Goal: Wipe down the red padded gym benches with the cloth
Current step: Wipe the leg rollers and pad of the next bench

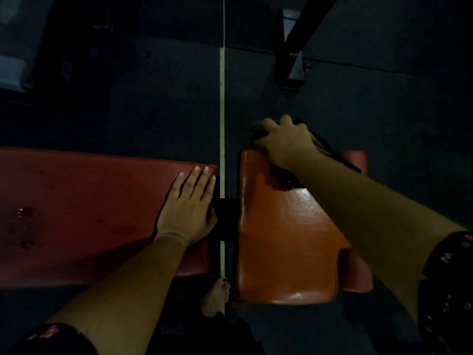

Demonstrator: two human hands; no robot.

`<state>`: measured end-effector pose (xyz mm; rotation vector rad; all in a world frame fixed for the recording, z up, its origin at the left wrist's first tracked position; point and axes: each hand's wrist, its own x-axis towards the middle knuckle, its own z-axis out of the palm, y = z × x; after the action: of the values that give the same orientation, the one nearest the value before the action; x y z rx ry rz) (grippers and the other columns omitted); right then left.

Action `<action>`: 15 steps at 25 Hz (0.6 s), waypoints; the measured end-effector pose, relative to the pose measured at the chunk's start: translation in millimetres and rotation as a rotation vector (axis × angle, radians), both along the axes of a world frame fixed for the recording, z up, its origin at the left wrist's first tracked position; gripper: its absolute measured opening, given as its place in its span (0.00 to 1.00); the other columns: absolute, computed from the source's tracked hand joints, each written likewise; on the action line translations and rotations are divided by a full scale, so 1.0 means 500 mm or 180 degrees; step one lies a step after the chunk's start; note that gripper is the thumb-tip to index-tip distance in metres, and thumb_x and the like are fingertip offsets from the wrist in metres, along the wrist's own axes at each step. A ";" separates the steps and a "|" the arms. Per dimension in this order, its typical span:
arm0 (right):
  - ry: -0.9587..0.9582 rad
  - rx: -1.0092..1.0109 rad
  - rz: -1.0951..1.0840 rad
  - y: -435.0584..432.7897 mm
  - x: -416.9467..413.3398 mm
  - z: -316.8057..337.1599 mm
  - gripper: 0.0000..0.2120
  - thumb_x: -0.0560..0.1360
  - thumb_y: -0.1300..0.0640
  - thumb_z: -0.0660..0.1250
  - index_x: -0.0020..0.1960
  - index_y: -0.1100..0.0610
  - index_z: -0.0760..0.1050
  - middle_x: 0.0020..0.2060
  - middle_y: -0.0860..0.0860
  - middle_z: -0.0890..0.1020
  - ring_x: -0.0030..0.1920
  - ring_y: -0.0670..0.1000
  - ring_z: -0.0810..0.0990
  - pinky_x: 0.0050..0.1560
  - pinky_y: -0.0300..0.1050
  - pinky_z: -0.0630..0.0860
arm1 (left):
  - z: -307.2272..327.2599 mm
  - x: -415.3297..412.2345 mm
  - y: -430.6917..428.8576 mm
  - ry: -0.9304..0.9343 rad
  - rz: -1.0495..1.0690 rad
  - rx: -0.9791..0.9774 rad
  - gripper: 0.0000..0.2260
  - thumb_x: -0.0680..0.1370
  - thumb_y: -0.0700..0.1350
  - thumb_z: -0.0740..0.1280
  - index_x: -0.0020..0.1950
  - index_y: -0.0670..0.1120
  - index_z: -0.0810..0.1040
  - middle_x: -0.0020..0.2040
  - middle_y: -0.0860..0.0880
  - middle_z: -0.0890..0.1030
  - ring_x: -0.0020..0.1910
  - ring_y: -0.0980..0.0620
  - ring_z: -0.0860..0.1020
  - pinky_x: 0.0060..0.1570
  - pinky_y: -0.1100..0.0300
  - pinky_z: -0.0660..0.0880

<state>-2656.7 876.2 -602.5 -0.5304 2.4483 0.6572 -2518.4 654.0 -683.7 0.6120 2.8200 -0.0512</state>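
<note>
Mid-task: right hand (pixel 284 142) curled round the cloth (pixel 326 149) at the seat pad's (pixel 281 239) far edge, pad beneath its forearm looks wet-glossy; left hand (pixel 188 206) flat, fingers straight, on the long pad (pixel 76 196), droplets (pixel 25 212) well to its left not yet wiped.

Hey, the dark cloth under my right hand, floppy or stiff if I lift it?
Probably floppy: the dark cloth bunches and drapes over the edge of the glossy orange-red seat pad. Likely light, since the right hand gathers it in curled fingers.
</note>
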 end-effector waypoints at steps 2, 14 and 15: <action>-0.0053 0.0287 -0.0531 0.057 0.004 0.010 0.21 0.79 0.53 0.63 0.71 0.44 0.69 0.69 0.54 0.62 0.66 0.64 0.64 0.57 0.63 0.73 | -0.002 0.002 -0.001 0.0002 -0.0001 -0.0009 0.32 0.77 0.57 0.49 0.77 0.42 0.64 0.78 0.42 0.61 0.78 0.43 0.57 0.76 0.43 0.47; 0.0210 -0.0171 -0.1240 0.154 0.048 0.021 0.19 0.80 0.53 0.62 0.70 0.44 0.69 0.66 0.53 0.64 0.61 0.61 0.67 0.47 0.54 0.73 | -0.002 0.005 0.005 0.0121 -0.0016 -0.0014 0.31 0.77 0.55 0.52 0.76 0.41 0.65 0.78 0.42 0.61 0.78 0.43 0.58 0.76 0.42 0.49; 0.0242 -0.0341 -0.1678 0.187 0.050 0.026 0.19 0.80 0.52 0.62 0.70 0.43 0.70 0.65 0.53 0.65 0.62 0.62 0.67 0.48 0.54 0.72 | -0.002 0.005 0.006 0.0142 -0.0014 0.0004 0.31 0.77 0.55 0.52 0.76 0.41 0.65 0.78 0.41 0.62 0.78 0.43 0.58 0.76 0.42 0.49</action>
<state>-2631.7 969.7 -589.7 0.1118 2.5474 0.3314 -2515.9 657.2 -684.5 0.6248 2.8618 -0.0646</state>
